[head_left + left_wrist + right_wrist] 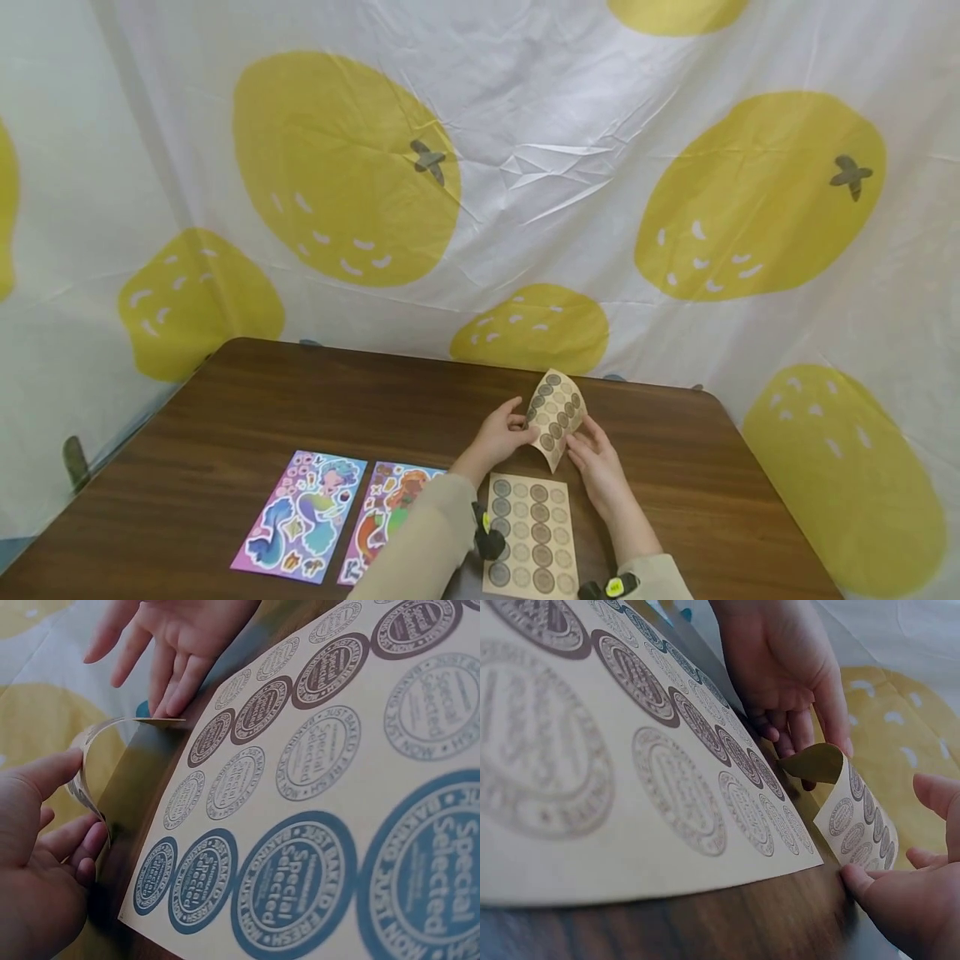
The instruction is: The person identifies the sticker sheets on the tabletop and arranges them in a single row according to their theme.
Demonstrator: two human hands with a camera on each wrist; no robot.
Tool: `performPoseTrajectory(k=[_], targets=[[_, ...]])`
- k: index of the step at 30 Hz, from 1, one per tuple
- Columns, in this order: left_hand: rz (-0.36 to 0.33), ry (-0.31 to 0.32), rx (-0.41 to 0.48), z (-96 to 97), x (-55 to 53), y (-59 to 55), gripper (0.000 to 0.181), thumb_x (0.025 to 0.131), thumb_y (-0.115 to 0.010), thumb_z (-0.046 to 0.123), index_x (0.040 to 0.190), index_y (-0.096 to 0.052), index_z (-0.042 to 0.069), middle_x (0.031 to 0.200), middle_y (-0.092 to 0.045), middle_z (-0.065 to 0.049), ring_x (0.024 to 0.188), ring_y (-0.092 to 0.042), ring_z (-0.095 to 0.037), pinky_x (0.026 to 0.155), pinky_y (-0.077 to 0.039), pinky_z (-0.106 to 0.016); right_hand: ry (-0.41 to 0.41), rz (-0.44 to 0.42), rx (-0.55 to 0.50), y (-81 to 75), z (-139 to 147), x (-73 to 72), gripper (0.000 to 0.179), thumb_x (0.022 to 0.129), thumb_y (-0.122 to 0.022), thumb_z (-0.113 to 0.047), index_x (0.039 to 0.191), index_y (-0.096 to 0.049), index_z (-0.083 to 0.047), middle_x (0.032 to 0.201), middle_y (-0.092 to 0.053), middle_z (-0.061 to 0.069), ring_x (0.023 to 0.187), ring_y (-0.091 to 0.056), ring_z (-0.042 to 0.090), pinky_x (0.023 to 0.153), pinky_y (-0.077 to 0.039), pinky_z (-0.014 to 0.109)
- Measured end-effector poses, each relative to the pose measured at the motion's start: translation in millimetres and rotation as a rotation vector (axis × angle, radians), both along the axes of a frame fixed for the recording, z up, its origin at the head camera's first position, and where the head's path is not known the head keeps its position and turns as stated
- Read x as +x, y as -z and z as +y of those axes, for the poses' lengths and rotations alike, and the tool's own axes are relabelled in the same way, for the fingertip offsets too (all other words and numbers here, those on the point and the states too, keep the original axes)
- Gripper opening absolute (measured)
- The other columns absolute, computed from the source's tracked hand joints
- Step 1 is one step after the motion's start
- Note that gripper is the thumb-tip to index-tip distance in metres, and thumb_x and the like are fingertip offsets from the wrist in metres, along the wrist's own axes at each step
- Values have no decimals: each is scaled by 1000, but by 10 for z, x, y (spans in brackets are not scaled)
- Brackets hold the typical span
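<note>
A curved beige sticker sheet (555, 408) with rows of round labels is raised above the table's far half. My left hand (501, 437) pinches its left edge, thumb on the printed side. At the lower right edge, my right hand (602, 477) touches the sheet with a digit tip, its other fingers extended and apart. A matching sticker sheet (529, 533) lies flat below both hands; its blue, brown and pale round labels read "Special Selected". In the right wrist view, the raised sheet (859, 825) bends over, showing its plain back (810, 761) near the left hand.
Left of the forearms lie a mermaid sticker sheet (300, 517) and a second colourful sheet (378, 508), partly covered by the left sleeve (427, 542). The dark wooden table (360, 400) ends at a white curtain (540, 200) printed with yellow fruit.
</note>
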State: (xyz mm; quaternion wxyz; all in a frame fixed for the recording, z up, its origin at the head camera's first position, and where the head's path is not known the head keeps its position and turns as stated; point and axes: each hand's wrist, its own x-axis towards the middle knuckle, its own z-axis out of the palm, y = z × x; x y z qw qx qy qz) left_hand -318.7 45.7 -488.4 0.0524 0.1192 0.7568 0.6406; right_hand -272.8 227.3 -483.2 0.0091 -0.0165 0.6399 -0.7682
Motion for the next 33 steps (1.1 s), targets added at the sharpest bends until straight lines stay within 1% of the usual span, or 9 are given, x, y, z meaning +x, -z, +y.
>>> performPoseTrajectory(k=[5, 11, 18, 24, 25, 27, 30, 32, 33], targets=[[20, 7, -5, 14, -4, 31, 73, 85, -72, 11, 145, -33, -3, 121, -60, -22, 107, -59, -33, 90, -49, -42, 8, -14, -31, 3, -8, -3, 67, 98, -46, -1, 152, -6, 1, 143, -26, 33, 132, -28, 34, 112, -22, 45], [33, 18, 13, 14, -9, 31, 72, 84, -72, 9, 144, -34, -5, 120, -61, -21, 106, -60, -32, 89, -49, -41, 15, -24, -23, -2, -17, -7, 67, 99, -46, -3, 151, -5, 1, 144, -27, 33, 127, -37, 26, 110, -26, 42], [24, 20, 3, 9, -3, 47, 70, 85, -72, 12, 143, -37, -3, 122, -61, -17, 107, -57, -28, 88, -49, -38, -11, -14, 10, -8, -35, 14, 69, 98, -47, -4, 151, -2, 2, 148, -18, 35, 135, -26, 37, 112, -20, 45], [40, 18, 3, 13, 17, 40, 68, 85, -72, 13, 143, -39, -2, 121, -61, -16, 102, -58, -26, 84, -51, -37, -7, -11, 0, 7, -50, 19, 76, 97, -49, -2, 151, 4, -1, 149, -17, 34, 136, -24, 41, 113, -18, 45], [41, 18, 6, 11, 26, 33, 68, 85, -72, 13, 143, -40, -2, 120, -61, -15, 102, -58, -26, 84, -51, -37, -1, -15, 9, 10, -53, 21, 77, 97, -50, -2, 152, 4, -3, 149, -18, 33, 136, -25, 41, 112, -20, 44], [53, 17, 13, 16, 31, 32, 67, 85, -73, 12, 142, -41, -1, 118, -61, -14, 101, -59, -26, 83, -51, -36, 12, -22, 29, 17, -61, 21, 78, 97, -51, -2, 152, 4, -6, 149, -20, 31, 134, -29, 39, 109, -29, 36], [69, 11, 24, 26, 42, 31, 67, 83, -74, 10, 142, -43, -1, 115, -62, -13, 99, -59, -26, 81, -52, -36, 36, -16, 54, 33, -68, 15, 77, 97, -51, -1, 153, 1, -7, 149, -24, 29, 131, -34, 37, 97, -40, 25], [81, 5, 27, 32, 48, 30, 66, 83, -74, 10, 141, -44, 0, 114, -62, -13, 98, -60, -26, 79, -52, -35, 54, -7, 65, 35, -74, 16, 75, 97, -51, -1, 153, -1, -6, 148, -27, 29, 130, -37, 36, 90, -44, 19], [84, 1, 27, 32, 55, 25, 66, 83, -74, 9, 141, -44, 0, 114, -62, -13, 97, -60, -26, 79, -52, -34, 63, 0, 69, 34, -75, 18, 75, 96, -52, -1, 153, -2, -5, 147, -28, 29, 129, -37, 36, 89, -44, 19]])
